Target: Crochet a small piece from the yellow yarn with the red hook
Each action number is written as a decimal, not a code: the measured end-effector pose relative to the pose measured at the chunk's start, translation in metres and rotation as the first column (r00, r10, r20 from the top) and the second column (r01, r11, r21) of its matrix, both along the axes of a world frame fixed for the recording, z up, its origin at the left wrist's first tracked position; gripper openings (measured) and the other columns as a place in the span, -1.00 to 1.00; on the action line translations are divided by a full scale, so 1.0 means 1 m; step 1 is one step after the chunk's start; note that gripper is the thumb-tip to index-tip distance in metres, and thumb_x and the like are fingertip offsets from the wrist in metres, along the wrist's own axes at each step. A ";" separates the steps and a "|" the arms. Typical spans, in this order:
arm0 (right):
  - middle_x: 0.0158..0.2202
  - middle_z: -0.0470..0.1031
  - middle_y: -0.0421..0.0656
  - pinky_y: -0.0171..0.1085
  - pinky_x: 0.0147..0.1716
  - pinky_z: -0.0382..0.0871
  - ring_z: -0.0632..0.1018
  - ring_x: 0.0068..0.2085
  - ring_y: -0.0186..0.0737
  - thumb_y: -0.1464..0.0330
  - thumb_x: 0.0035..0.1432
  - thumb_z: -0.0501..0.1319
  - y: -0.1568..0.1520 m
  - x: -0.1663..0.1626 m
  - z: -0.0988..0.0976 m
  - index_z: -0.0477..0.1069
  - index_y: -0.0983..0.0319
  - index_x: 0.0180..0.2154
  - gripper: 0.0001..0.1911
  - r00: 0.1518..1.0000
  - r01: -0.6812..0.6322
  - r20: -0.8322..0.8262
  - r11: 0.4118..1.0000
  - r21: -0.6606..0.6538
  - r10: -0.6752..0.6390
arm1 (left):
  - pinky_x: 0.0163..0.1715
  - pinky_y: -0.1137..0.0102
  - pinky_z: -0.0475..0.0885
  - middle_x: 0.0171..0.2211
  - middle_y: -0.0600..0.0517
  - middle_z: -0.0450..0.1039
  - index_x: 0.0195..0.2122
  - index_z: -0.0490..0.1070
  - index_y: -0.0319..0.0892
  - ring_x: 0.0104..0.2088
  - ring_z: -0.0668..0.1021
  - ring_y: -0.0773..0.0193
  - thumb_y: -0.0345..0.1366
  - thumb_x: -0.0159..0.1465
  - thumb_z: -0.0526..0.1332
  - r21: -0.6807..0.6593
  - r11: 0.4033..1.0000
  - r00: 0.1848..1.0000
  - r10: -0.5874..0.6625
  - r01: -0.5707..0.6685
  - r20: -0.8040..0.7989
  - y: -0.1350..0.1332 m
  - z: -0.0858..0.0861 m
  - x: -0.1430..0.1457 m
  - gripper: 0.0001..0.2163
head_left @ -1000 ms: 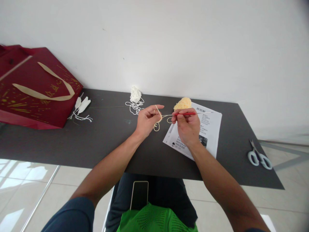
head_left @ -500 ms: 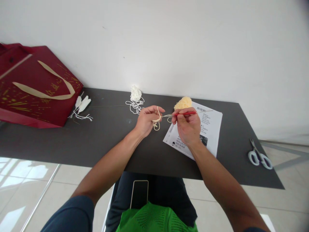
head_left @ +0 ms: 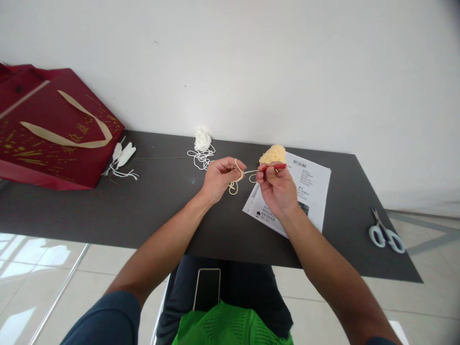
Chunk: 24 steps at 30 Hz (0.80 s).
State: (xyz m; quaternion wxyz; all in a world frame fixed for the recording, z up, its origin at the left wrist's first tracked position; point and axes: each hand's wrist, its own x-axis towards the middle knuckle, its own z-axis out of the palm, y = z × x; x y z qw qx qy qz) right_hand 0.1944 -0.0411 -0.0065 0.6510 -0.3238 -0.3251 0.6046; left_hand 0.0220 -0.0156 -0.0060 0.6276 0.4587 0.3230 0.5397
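Observation:
My left hand (head_left: 218,179) is closed, pinching a loop of pale yellow yarn (head_left: 235,182) that hangs below its fingers. My right hand (head_left: 276,189) is closed round a red-handled crochet hook (head_left: 275,167), whose metal tip points left into the yarn between the two hands. A strand runs from there to the yellow yarn ball (head_left: 273,154) just behind my right hand. Both hands hover over the dark table (head_left: 161,201).
A printed paper sheet (head_left: 309,189) lies under my right hand. White yarn (head_left: 201,143) sits at the table's back, white tassels (head_left: 122,158) beside a red gift bag (head_left: 53,129) at left. Scissors (head_left: 385,232) lie at right. A phone (head_left: 207,290) rests on my lap.
My right hand has turned the hook, so its handle end looks shorter and points less to the right. My left hand's fingers have closed a little on the yarn loop.

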 end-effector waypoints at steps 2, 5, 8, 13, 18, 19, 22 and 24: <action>-0.28 0.64 -0.31 -0.45 -0.34 0.62 0.62 -0.37 -0.46 0.24 0.05 0.54 0.001 0.000 -0.005 0.49 0.13 -0.32 -0.73 1.000 0.010 -0.029 0.998 -0.054 -0.012 | -0.41 0.43 0.34 -0.46 0.04 0.57 -0.35 0.66 -0.17 -0.45 0.50 0.36 -0.35 0.08 0.44 0.086 0.994 0.993 0.072 -0.063 -0.095 -0.001 -0.001 0.001 -0.90; -0.22 0.68 -0.29 -0.49 -0.20 0.66 0.67 -0.30 -0.48 0.24 0.10 0.52 0.000 -0.005 -0.011 0.54 0.14 -0.28 -0.77 0.999 0.026 -0.034 0.997 -0.075 -0.029 | -0.38 0.42 0.38 -0.40 0.02 0.60 -0.32 0.67 -0.18 -0.41 0.52 0.35 -0.31 0.11 0.45 0.127 0.986 0.977 0.125 -0.104 -0.171 -0.002 -0.003 0.004 -0.88; -0.20 0.70 -0.27 -0.45 -0.11 0.68 0.70 -0.25 -0.44 0.25 0.11 0.51 -0.004 -0.014 -0.013 0.56 0.15 -0.27 -0.79 0.997 0.043 -0.055 0.996 -0.084 -0.048 | -0.41 0.43 0.37 -0.44 0.05 0.58 -0.22 0.67 -0.19 -0.46 0.50 0.37 -0.29 0.10 0.47 0.058 0.993 0.983 0.115 -0.107 -0.141 -0.004 -0.004 0.008 -0.78; -0.20 0.71 -0.26 -0.40 -0.11 0.70 0.72 -0.25 -0.40 0.26 0.11 0.50 -0.009 -0.025 -0.010 0.54 0.16 -0.26 -0.78 0.996 0.058 -0.064 0.993 -0.103 -0.065 | -0.44 0.46 0.30 -0.45 0.13 0.55 0.14 0.54 -0.18 -0.51 0.43 0.44 -0.35 0.10 0.46 0.026 0.990 0.983 0.138 -0.136 -0.121 -0.005 -0.005 0.011 -0.47; -0.19 0.71 -0.26 -0.44 -0.16 0.68 0.71 -0.25 -0.43 0.26 0.15 0.48 -0.009 -0.027 -0.010 0.52 0.15 -0.26 -0.80 0.996 0.076 -0.038 0.992 -0.097 -0.080 | -0.46 0.47 0.29 -0.43 0.12 0.55 0.19 0.50 -0.18 -0.50 0.43 0.44 -0.36 0.10 0.42 0.017 0.987 0.978 0.160 -0.159 -0.130 -0.007 -0.006 0.012 -0.43; -0.19 0.71 -0.26 -0.44 -0.17 0.68 0.71 -0.26 -0.43 0.26 0.15 0.48 -0.009 -0.027 -0.010 0.52 0.14 -0.26 -0.80 0.996 0.079 -0.037 0.993 -0.092 -0.083 | -0.46 0.47 0.29 -0.42 0.12 0.56 0.18 0.50 -0.18 -0.50 0.43 0.44 -0.36 0.11 0.41 0.019 0.986 0.978 0.164 -0.163 -0.132 -0.008 -0.006 0.012 -0.44; -0.19 0.70 -0.27 -0.42 -0.22 0.67 0.69 -0.30 -0.43 0.24 0.16 0.47 -0.009 -0.027 -0.009 0.52 0.13 -0.26 -0.81 0.996 0.094 -0.004 0.994 -0.057 -0.094 | -0.45 0.46 0.31 -0.39 0.10 0.57 0.14 0.52 -0.16 -0.48 0.45 0.43 -0.36 0.12 0.39 0.039 0.982 0.973 0.187 -0.183 -0.134 -0.009 -0.007 0.013 -0.49; -0.19 0.69 -0.27 -0.38 -0.25 0.65 0.67 -0.32 -0.43 0.23 0.19 0.44 -0.009 -0.026 -0.008 0.51 0.12 -0.26 -0.82 0.992 0.117 0.046 0.993 -0.004 -0.117 | -0.42 0.46 0.33 -0.39 0.12 0.55 0.10 0.54 -0.14 -0.47 0.46 0.42 -0.38 0.12 0.38 0.063 0.975 0.967 0.219 -0.212 -0.131 -0.008 -0.008 0.014 -0.53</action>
